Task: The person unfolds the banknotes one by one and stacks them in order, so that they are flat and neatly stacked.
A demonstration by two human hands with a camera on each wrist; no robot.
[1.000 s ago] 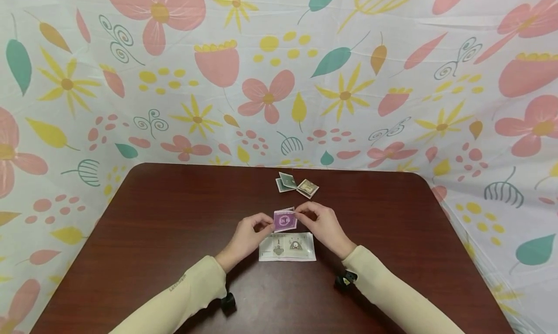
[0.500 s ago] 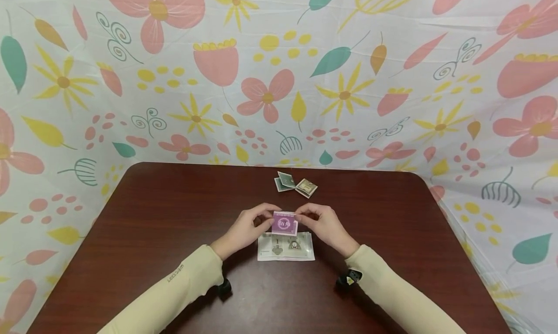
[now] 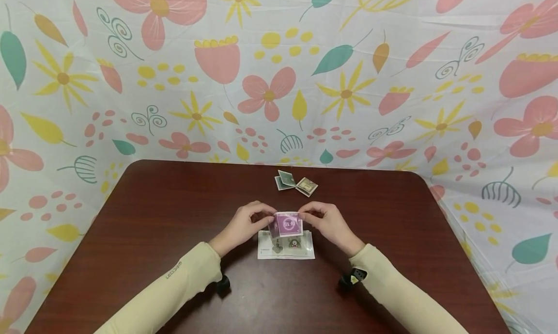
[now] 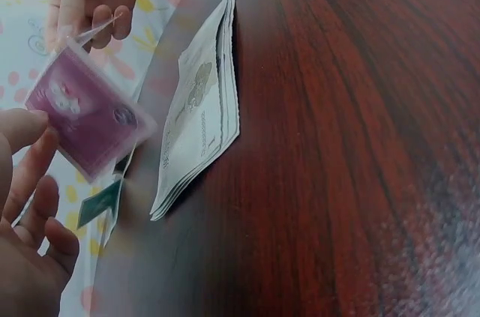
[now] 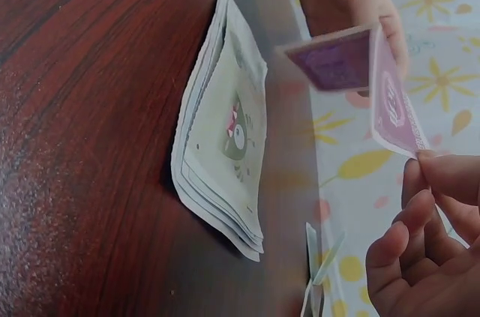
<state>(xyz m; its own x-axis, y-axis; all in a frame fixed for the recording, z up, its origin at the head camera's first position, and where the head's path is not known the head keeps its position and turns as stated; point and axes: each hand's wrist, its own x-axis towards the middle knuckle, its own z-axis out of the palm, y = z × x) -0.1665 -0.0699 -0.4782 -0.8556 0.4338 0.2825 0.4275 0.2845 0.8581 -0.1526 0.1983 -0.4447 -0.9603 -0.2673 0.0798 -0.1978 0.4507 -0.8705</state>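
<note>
With our left hand (image 3: 244,227) at the nine o'clock side of the purple banknote (image 3: 289,224) and our right hand (image 3: 329,226) at its three o'clock side, we had both grips narrow, thumb and fingers pinching the paper near its edges. The note was up off the surface (image 3: 174,203), in front of us, and the right wrist view showed it bent along a crease, two panels standing at an angle to each other.

We judged the step to be opening out that fold. To do it well, we needed light pinches close to the corners, an even, gentle draw toward nine and three o'clock, and no sharp tug, since thin paper could tear at the crease. Checking that each hand had only one layer seemed wise; whether a further fold lay behind, we could not tell.

Toward six o'clock from the note, the stack of pale banknotes (image 3: 286,249) lay on the surface, its layers slightly splayed at the edges, so we had reason to avoid brushing it. Farther out, near twelve o'clock, lay a folded green banknote (image 3: 286,180), with a folded brown banknote (image 3: 307,186) just beside it toward three o'clock.
</note>
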